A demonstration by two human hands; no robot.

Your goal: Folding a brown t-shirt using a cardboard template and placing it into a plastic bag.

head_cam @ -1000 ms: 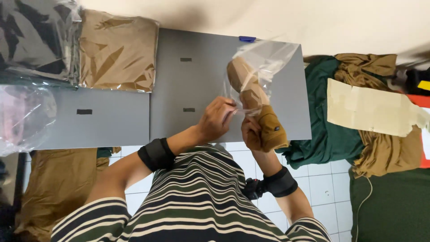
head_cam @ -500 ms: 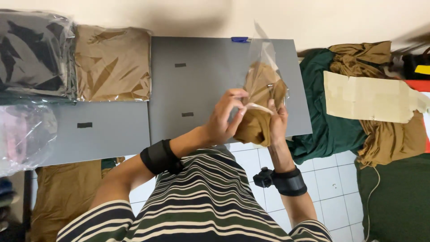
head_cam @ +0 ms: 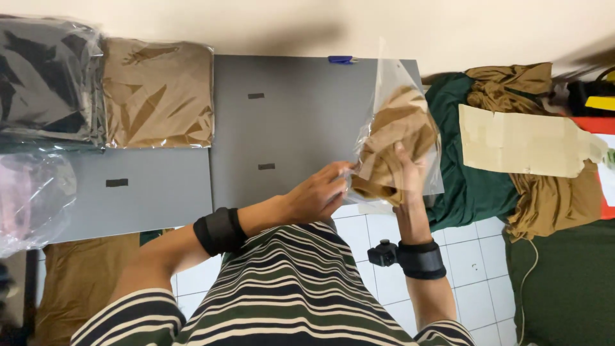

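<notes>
At the far left edge of the grey desk [head_cam: 160,192] sits a stack of dark grey folded garments in clear plastic [head_cam: 48,80], and below it, overhanging the desk's left end, a bulging clear bag with something pale pink inside [head_cam: 29,198]. Just right of the dark stack, at the desk's back edge, lies a flat tan folded garment sealed in a clear bag [head_cam: 157,93]; these look like packed pieces set aside in a row so the middle of the desk remains a work surface.

The left hand [head_cam: 317,195] reaches across the desk's front edge, fingers pinched shut on the mouth of a clear plastic bag [head_cam: 400,138], apparently to hold the opening steady. The right hand [head_cam: 407,170] is pushed up inside that bag, closed around a bunched tan-brown cloth [head_cam: 391,147] which already lies almost wholly within the plastic. The bag is held up, tilted, over the desk's right front corner, not resting flat. Both wrists wear black bands.

A small blue clip-like object [head_cam: 341,59] lies at the desk's back edge. Beyond the right edge, off the desk, a dark green cloth [head_cam: 467,186] is spread with loose tan-brown fabric [head_cam: 544,198] heaped on it and a pale cardboard sheet [head_cam: 519,141] laid across, probably stock within arm's reach.
</notes>
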